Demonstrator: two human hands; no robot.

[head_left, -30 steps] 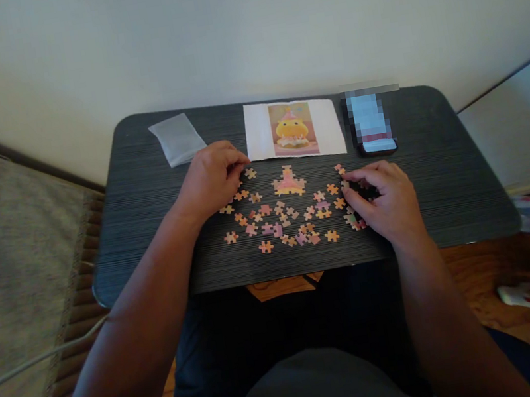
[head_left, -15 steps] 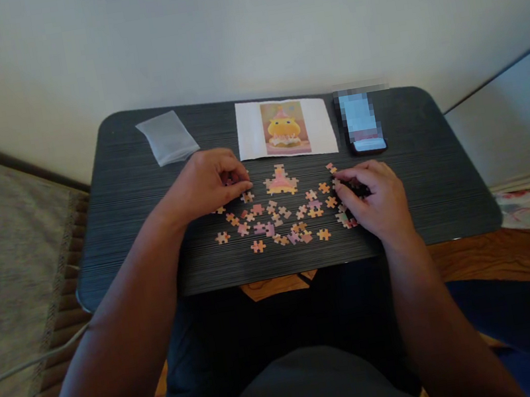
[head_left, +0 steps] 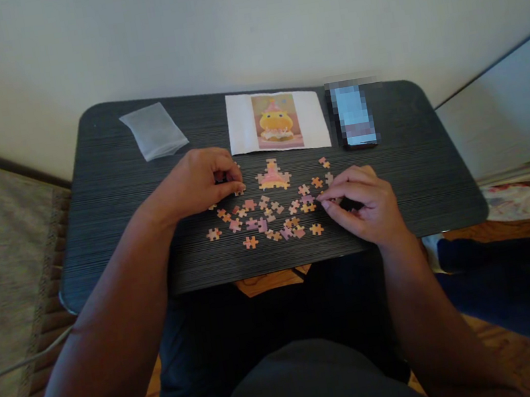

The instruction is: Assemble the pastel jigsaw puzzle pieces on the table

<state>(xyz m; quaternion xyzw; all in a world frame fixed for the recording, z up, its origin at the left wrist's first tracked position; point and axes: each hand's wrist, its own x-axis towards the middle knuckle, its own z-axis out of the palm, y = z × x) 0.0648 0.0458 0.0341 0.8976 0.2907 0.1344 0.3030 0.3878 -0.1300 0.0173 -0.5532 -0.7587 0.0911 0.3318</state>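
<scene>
My left hand (head_left: 204, 180) rests at the left of the loose puzzle pieces (head_left: 249, 205), its fingers curled and thumb pressed in. A puzzle piece (head_left: 239, 190) shows beside its thumb tip; what the fingers hold is hidden. On the right side, my right hand (head_left: 364, 203) pinches at an orange puzzle piece, mostly covered by the thumb and fingertips. Between both hands lies a joined cluster of pieces (head_left: 274, 177), pink above and yellow below. Several single pieces are scattered in front of it. A pink-orange piece (head_left: 324, 163) lies above my right hand.
Behind the pieces lies a white sheet (head_left: 313, 117) with a printed yellow character picture. A clear plastic bag (head_left: 154, 132) is at the back left, a phone (head_left: 353, 116) at the back right. The dark table (head_left: 423, 180) stands against a wall. Another person's leg (head_left: 516, 259) shows at right.
My right hand has shifted left and closed its fingertips over an orange piece. My left hand stays in about the same place. The view has tilted slightly; a person's leg has come in at right.
</scene>
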